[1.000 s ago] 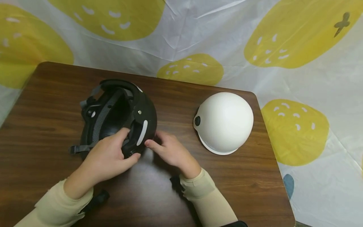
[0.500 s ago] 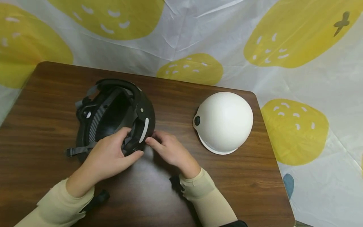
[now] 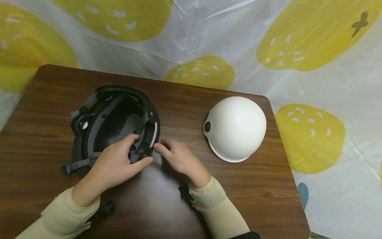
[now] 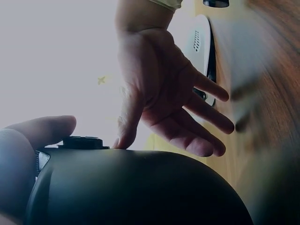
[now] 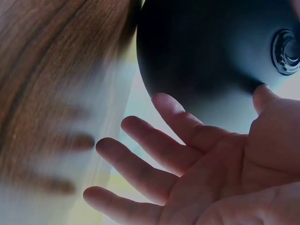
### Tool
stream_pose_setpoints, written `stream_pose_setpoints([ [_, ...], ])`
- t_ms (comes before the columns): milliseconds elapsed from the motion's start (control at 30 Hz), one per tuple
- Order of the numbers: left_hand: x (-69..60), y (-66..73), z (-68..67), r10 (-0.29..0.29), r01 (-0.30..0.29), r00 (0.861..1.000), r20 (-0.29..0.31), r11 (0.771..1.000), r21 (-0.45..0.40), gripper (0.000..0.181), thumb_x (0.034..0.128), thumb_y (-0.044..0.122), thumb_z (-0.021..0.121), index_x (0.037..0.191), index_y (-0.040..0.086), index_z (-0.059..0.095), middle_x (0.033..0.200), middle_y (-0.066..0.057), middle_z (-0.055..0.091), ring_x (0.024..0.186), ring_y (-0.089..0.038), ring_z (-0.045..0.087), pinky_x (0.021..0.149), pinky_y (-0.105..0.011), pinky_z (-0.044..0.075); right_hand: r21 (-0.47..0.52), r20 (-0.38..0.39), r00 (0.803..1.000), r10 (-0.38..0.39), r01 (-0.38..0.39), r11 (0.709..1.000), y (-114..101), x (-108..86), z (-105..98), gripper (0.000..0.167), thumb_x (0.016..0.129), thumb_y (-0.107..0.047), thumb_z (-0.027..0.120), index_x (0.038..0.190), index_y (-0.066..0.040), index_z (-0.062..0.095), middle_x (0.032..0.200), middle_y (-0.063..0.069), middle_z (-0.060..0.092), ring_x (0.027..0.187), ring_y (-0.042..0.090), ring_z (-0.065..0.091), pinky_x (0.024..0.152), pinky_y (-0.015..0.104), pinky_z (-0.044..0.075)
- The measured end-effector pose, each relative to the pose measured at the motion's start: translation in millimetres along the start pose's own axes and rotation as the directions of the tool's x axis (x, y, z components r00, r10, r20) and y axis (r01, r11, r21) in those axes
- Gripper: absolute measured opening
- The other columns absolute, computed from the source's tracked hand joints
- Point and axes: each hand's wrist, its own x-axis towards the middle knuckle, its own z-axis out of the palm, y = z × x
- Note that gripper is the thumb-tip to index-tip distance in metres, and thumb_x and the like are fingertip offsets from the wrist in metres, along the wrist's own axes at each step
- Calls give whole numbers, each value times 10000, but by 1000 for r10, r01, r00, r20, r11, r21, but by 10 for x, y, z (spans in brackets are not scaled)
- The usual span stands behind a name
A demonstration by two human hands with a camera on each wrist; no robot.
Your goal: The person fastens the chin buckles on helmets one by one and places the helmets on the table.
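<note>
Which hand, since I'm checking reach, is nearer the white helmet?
Right. The right hand is at the outer side of the black helmet, left of the white helmet. The left hand is farther left, holding the black helmet.

Most fingers of left hand [image 3: 116,164] hidden at black helmet [image 3: 114,122], head view. Black helmet cut off at bottom, left wrist view; at top, right wrist view. White helmet [image 4: 200,44] part-hidden behind right hand [image 4: 161,89]. Table [image 4: 262,79] blurred there.
</note>
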Motion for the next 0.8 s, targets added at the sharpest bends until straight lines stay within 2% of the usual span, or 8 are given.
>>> stream_pose_setpoints([
  [167,29,-34,22,7,-7,1000,10,1000,-12,663,889,444,864,1352,43,609,1071,-90,734,859,-227,660,734,-447,515,-11,8,1000,11,-11,1000,24,13,-5,401,1144,-451,478,1143,-144,735,1109,12,707,1067,180,653,968,397,510],
  [333,46,-53,41,3,-3,1000,19,1000,-15,682,880,420,877,1370,37,598,1062,-92,729,845,-225,654,724,-440,510,-31,5,1000,19,-19,999,41,23,-8,435,1147,-454,468,1157,-116,742,1137,34,709,1094,199,658,987,402,509],
  [500,35,-29,62,23,-23,1000,1,1000,1,659,890,398,875,1368,30,610,1062,-109,740,833,-233,660,718,-451,514,-44,9,999,35,-35,998,45,17,-13,486,1152,-444,460,1237,-53,736,1318,121,676,1236,272,632,1083,439,472],
  [667,4,2,81,50,-49,999,-18,998,32,642,911,397,858,1377,23,623,1122,-140,755,903,-279,718,756,-509,551,-53,23,996,89,-88,995,35,13,-16,553,1150,-467,447,1343,-17,703,1551,224,531,1449,355,495,1201,478,366],
  [800,-13,13,86,55,-55,998,-12,997,46,645,920,397,849,1393,23,621,1168,-153,752,965,-316,734,784,-538,561,-65,32,994,109,-107,992,27,11,-20,573,1148,-481,442,1369,-15,691,1581,234,497,1483,362,456,1220,478,338],
])
